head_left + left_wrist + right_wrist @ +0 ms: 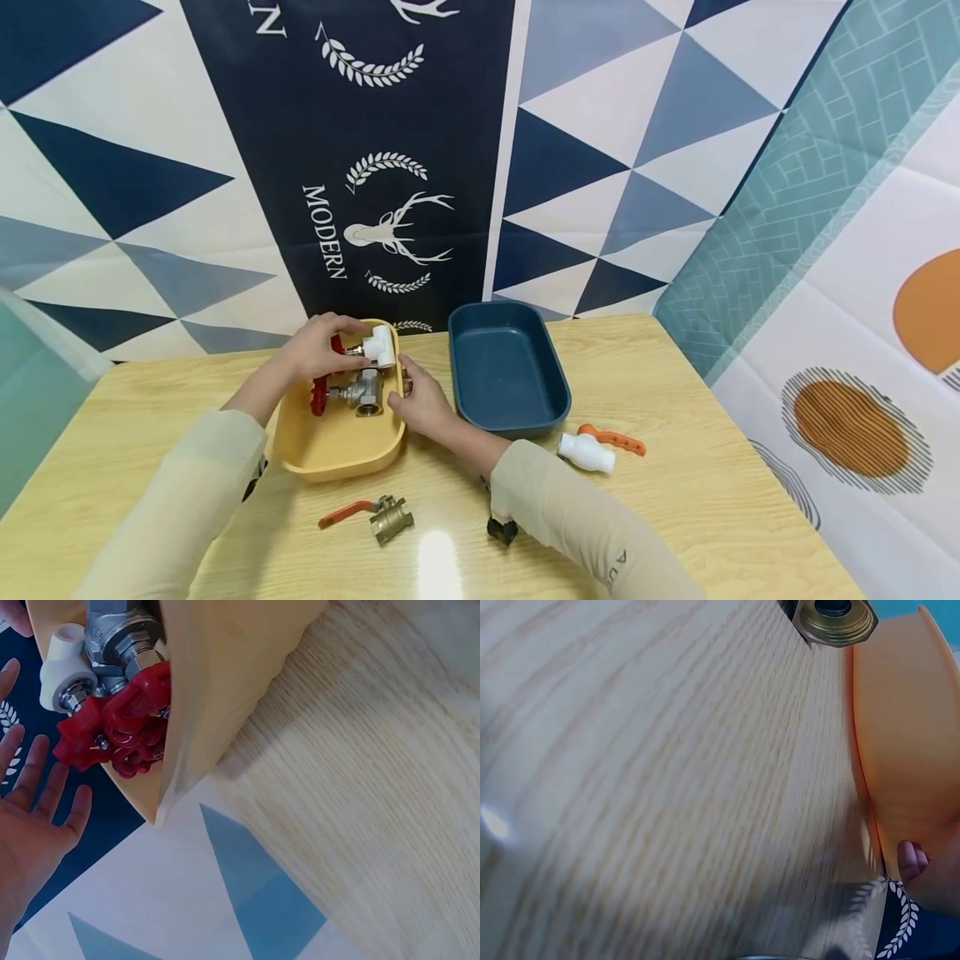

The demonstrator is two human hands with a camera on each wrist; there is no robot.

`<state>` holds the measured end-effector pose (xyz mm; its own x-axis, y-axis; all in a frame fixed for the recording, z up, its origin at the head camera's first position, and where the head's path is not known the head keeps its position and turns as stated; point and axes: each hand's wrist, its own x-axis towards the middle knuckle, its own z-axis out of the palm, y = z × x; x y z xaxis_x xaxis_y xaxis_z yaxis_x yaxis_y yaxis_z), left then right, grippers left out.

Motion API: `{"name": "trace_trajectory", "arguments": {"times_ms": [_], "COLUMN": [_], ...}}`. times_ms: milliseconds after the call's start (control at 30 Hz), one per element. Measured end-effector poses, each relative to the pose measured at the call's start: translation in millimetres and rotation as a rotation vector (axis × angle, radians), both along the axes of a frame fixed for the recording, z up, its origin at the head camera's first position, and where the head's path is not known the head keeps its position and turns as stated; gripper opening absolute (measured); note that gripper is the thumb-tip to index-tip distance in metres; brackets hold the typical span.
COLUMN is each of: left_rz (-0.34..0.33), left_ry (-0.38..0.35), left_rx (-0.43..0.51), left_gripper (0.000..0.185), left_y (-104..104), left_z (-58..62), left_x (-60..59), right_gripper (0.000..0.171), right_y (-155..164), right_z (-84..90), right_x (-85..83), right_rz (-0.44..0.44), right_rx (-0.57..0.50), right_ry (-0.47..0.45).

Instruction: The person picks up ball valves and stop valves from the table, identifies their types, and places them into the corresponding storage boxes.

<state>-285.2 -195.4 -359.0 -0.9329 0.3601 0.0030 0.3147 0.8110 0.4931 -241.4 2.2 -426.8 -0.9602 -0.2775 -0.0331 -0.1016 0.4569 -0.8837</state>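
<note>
A yellow tray [330,454] holds a white plastic valve [380,346] and a silver metal valve [366,390], both with red handwheels. My left hand [321,348] hovers over the tray's far end beside the white valve. In the left wrist view, the fingers of that left hand [37,817] are spread and apart from the red handwheels [120,724]. With my right hand [429,402] I hold the tray's right side, thumb at the rim. Its fingertips [910,859] lie against the outer wall [904,735] in the right wrist view.
An upright dark blue tray [510,375] stands right of the yellow one. Before it lies a white plastic ball valve [587,452] with an orange handle. A brass ball valve [392,522] with a red lever lies nearer. Patterned cloth [397,208] hangs behind the wooden table [375,575].
</note>
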Motion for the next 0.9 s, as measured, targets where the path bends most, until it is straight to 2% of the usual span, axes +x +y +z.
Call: {"name": "trace_trajectory", "arguments": {"times_ms": [167, 367, 500, 700, 900], "left_rz": [0.001, 0.003, 0.007, 0.044, 0.042], "left_ry": [0.033, 0.035, 0.001, -0.07, -0.073], "left_rx": [0.036, 0.118, 0.17, 0.274, 0.318], "left_gripper": [0.062, 0.066, 0.069, 0.075, 0.075], "left_y": [-2.2, -3.2, -5.7, -9.5, -10.6], "left_z": [4.7, 11.6, 14.1, 16.0, 16.0], "left_x": [5.2, 17.7, 28.1, 43.3, 55.8], "right_gripper": [0.069, 0.072, 0.071, 0.06, 0.054], "right_y": [0.3, 1.3, 3.5, 10.2, 16.4], "right_z": [5.2, 13.0, 16.5, 21.3, 32.5], "right_x": [-4.0, -4.5, -3.3, 0.0, 4.4], "right_rz": [0.0, 0.0, 0.002, 0.001, 0.009], "right_rx": [0.048, 0.101, 0.087, 0.045, 0.039], "right_ry": [0.009, 0.005, -0.005, -0.003, 0.008]}}
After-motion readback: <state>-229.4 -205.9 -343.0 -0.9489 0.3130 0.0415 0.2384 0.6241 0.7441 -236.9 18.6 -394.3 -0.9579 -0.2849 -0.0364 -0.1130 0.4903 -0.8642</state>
